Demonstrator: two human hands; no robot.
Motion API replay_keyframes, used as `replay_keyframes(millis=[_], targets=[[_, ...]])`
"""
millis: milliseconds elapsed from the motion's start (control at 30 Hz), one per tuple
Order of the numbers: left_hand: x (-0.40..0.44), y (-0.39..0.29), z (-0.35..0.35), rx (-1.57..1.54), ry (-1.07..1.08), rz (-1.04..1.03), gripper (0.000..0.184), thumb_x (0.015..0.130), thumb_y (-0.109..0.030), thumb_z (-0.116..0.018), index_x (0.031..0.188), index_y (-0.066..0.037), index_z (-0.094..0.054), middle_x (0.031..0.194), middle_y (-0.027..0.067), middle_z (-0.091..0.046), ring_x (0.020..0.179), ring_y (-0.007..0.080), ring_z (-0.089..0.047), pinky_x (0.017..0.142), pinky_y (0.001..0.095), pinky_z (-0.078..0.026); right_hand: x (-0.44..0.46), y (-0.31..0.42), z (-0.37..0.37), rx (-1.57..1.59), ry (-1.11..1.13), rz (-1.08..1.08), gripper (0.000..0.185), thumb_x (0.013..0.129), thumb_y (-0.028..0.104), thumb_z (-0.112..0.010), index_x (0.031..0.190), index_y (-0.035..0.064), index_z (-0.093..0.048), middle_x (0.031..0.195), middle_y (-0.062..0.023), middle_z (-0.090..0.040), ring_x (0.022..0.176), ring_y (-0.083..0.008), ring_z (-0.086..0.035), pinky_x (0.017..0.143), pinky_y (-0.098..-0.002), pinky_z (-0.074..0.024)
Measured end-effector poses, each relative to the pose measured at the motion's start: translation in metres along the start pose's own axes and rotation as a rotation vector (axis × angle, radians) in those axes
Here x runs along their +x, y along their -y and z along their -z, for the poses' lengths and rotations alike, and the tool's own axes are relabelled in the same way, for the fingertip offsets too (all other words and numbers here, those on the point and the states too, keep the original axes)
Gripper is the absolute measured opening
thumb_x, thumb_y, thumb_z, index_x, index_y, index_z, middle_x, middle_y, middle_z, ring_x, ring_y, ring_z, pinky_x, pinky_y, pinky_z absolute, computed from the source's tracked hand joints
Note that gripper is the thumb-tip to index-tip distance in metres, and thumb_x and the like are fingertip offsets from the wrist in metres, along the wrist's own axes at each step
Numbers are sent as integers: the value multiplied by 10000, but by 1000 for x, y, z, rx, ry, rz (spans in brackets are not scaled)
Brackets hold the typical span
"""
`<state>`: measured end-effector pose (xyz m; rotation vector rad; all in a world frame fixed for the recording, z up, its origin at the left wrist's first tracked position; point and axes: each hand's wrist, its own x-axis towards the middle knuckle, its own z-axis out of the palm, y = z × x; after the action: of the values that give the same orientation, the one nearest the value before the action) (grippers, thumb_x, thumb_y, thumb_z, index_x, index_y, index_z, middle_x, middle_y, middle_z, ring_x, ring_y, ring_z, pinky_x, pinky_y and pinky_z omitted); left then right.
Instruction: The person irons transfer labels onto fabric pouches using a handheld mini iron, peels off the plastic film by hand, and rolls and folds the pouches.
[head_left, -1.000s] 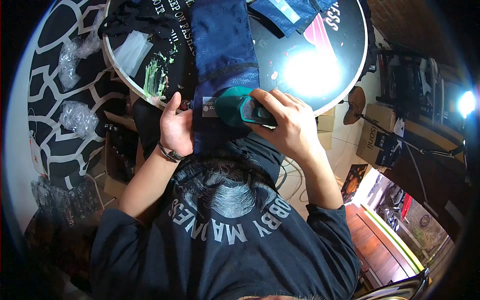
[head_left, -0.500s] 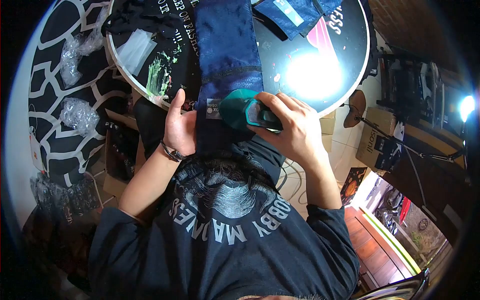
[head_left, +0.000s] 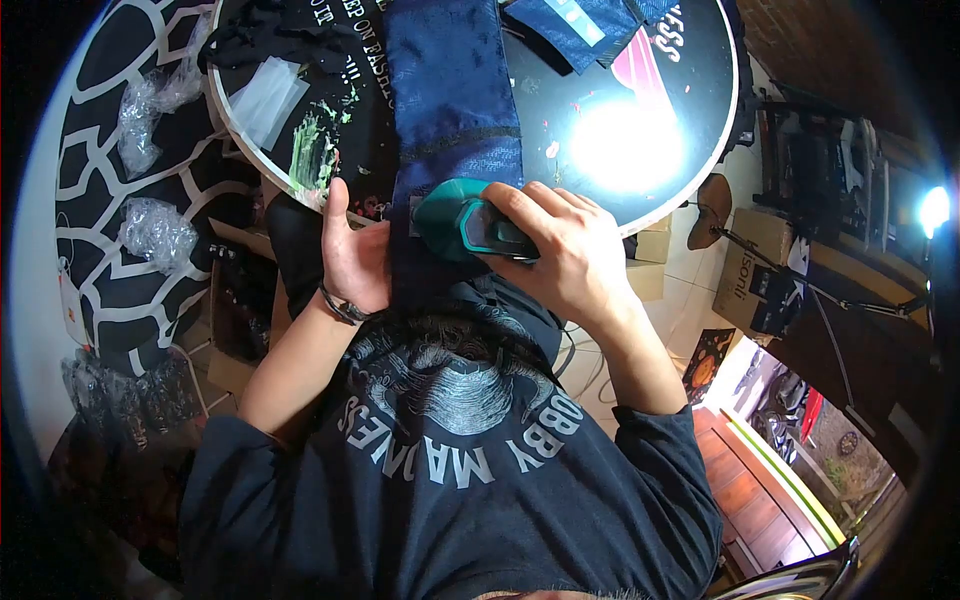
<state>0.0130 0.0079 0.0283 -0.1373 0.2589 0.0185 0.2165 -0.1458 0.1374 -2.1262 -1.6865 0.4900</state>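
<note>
My right hand (head_left: 565, 240) is wrapped over the top of a teal hand-held iron (head_left: 450, 215), whose flat base rests on a dark blue cloth strip (head_left: 455, 80). Most of a small grey label (head_left: 416, 212) on the cloth is covered by the iron. At the strip's left edge, my left hand (head_left: 355, 255) has its palm up and its thumb stretched away. The other fingers of that hand go under the cloth and are hidden.
The strip lies across a round black table (head_left: 560, 110) with printed lettering and paint smears. Another blue fabric piece (head_left: 580, 30) is at the back right, white sheets (head_left: 268, 105) at the left. Crumpled clear plastic (head_left: 158, 235) and cardboard boxes (head_left: 755, 265) are around it.
The iron in my right hand has slid left, onto the grey label, which showed plainly before. My left hand has barely moved.
</note>
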Motion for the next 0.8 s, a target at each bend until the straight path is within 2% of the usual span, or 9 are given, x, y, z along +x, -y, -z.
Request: replay_keyframes(millis=[333, 400, 500, 533, 600, 667, 700, 733, 800], targets=[[4, -2, -2, 11, -1, 2, 1229, 827, -965, -289, 1520, 38, -450, 1557, 206, -483, 1408, 350, -496, 1202, 487, -352, 0, -1, -2, 10, -12, -19, 608, 752, 272, -845, 1298, 166, -600, 925, -68, -617, 850, -288, -666, 783, -412, -540], [6, -1, -3, -47, 96, -1, 1221, 830, -961, -295, 1525, 32, -446, 1562, 212, -476, 1420, 354, -481, 1206, 490, -344, 1, -1, -2, 2, -34, -15, 590, 754, 281, -850, 1281, 163, -611, 912, -71, -626, 843, -289, -676, 777, -411, -544], [7, -1, 5, -105, 37, 38, 1215, 836, -949, -318, 1540, 37, -415, 1576, 229, -449, 1441, 380, -453, 1220, 513, -320, 1, -3, 0, 79, -79, 4, 557, 761, 264, -852, 1252, 138, -623, 916, -82, -658, 844, -309, -697, 766, -417, -557], [8, 0, 2, -106, 38, 35, 1215, 836, -949, -318, 1540, 37, -415, 1576, 229, -449, 1441, 380, -453, 1220, 513, -320, -2, -6, 1, 200, -164, -45, 510, 798, 232, -848, 1231, 83, -623, 964, -124, -696, 838, -330, -710, 768, -413, -568], [11, 7, -7, 80, -175, -24, 1213, 839, -937, -337, 1595, 12, -311, 1624, 246, -360, 1491, 407, -377, 1239, 541, -280, -11, -13, 7, 274, -275, -298, 500, 858, 190, -817, 1265, 28, -577, 998, -165, -702, 824, -318, -707, 779, -392, -566], [16, 9, -15, 97, -176, -48, 1214, 837, -934, -343, 1616, -7, -258, 1643, 248, -315, 1512, 413, -333, 1246, 553, -257, -16, -10, 26, 500, -357, -481, 510, 906, 174, -778, 1313, -1, -525, 985, -183, -689, 842, -286, -696, 801, -373, -552], [18, 9, -17, 121, -170, -65, 1219, 834, -932, -349, 1636, -25, -206, 1662, 250, -271, 1533, 420, -288, 1254, 565, -235, -23, -14, 31, 486, -332, -461, 531, 938, 134, -720, 1376, -6, -455, 977, -174, -678, 881, -276, -690, 824, -381, -544], [19, 10, -16, 120, -168, -62, 1219, 834, -932, -349, 1636, -25, -206, 1662, 250, -271, 1533, 420, -288, 1254, 565, -235, -27, -11, 30, 484, -333, -464, 531, 938, 134, -720, 1376, -6, -455, 977, -174, -678, 881, -276, -690, 824, -381, -544], [20, 13, -16, 131, -102, -53, 1219, 830, -932, -353, 1653, -56, -148, 1680, 244, -222, 1553, 411, -240, 1259, 575, -218, -39, -4, 24, 395, -284, -492, 564, 950, 93, -680, 1429, -10, -400, 1021, -212, -682, 935, -335, -702, 857, -418, -540]])
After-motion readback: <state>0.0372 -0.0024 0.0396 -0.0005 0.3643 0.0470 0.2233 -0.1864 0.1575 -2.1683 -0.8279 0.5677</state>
